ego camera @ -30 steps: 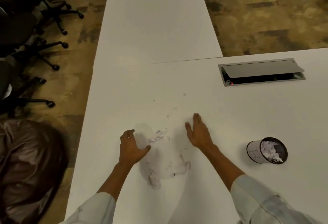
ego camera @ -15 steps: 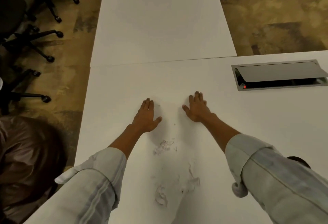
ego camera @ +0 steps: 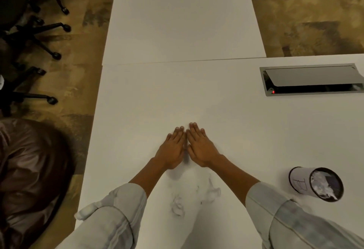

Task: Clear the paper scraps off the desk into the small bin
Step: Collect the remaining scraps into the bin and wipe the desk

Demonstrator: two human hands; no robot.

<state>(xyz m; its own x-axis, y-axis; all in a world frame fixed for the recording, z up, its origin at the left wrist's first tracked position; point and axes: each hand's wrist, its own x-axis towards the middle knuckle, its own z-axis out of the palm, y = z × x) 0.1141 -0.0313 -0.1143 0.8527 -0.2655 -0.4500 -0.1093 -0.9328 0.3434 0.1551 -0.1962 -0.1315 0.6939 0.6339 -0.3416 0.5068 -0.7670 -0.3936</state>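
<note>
My left hand (ego camera: 173,148) and my right hand (ego camera: 201,148) lie flat on the white desk (ego camera: 137,110), side by side with their inner edges touching, fingers straight and pointing away from me. Neither holds anything. White paper scraps (ego camera: 197,195) lie in a loose pile on the desk between my forearms, just behind the hands. The small bin (ego camera: 315,184), a dark-rimmed cup wrapped in white paper, stands to the right near my right sleeve with crumpled paper inside it.
A grey cable hatch (ego camera: 311,79) with a red light is set into the desk at the right. A second white desk (ego camera: 181,16) adjoins at the far side. Black office chairs (ego camera: 29,31) and a brown bag (ego camera: 29,179) stand on the floor at the left.
My hands reached forward past the scraps, flattened on the desk, and then slid together until they touch. The bin has come back into view at the right.
</note>
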